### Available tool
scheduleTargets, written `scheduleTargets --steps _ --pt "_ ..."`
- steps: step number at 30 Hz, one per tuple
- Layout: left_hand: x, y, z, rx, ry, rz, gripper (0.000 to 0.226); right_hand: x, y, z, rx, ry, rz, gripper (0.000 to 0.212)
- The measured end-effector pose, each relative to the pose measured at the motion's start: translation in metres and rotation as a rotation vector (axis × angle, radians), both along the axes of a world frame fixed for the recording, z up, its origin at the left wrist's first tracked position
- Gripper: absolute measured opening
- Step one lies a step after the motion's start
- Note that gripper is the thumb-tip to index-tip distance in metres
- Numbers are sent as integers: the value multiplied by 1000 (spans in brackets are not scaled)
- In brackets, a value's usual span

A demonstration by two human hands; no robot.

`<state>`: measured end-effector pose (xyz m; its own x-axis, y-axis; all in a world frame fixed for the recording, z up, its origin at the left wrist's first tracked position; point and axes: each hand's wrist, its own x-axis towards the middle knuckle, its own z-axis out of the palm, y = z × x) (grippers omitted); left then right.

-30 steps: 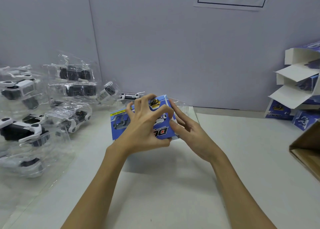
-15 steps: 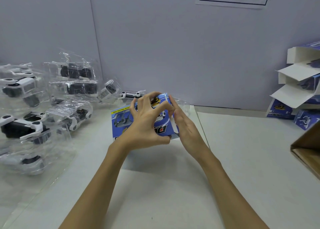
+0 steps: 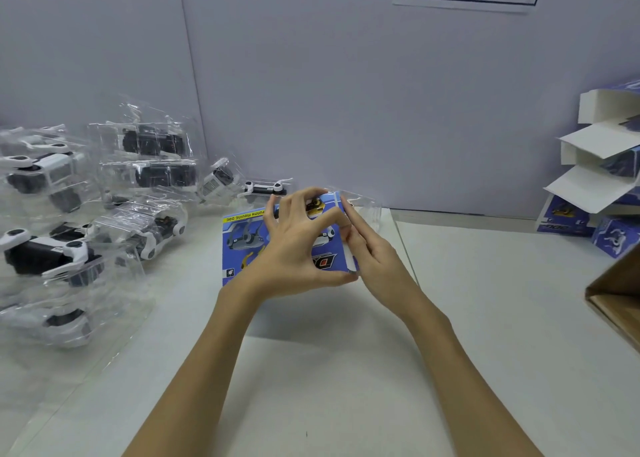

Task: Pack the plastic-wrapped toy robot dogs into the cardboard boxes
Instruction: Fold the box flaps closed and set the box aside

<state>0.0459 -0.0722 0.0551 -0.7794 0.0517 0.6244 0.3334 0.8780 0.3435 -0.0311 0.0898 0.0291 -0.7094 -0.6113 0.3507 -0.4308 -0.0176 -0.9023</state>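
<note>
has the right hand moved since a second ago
Yes. The right hand has closed in leftward against the right end of the blue box, away from the stacked boxes at the right; its fingers now lie flat on that end.

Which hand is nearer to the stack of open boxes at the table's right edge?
Right. The right hand presses the near blue box's right end, on the side toward the open boxes; the left hand grips that box's top, farther away.
</note>
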Motion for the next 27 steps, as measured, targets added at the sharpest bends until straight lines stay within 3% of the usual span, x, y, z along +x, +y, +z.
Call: scheduleTargets --steps 4,7,20,27 --pt "2 -3 1 42 -26 -55 54 -7 20 10 7 -230 275 68" --pt "3 -1 2 34 -44 -67 53 -9 26 10 -4 -267 312 78" --pt "0 -6 0 63 -2 -43 53 -9 22 5 -63 -221 253 61" --pt "-1 -4 -2 60 2 -37 52 -8 19 1 -66 -230 244 64"
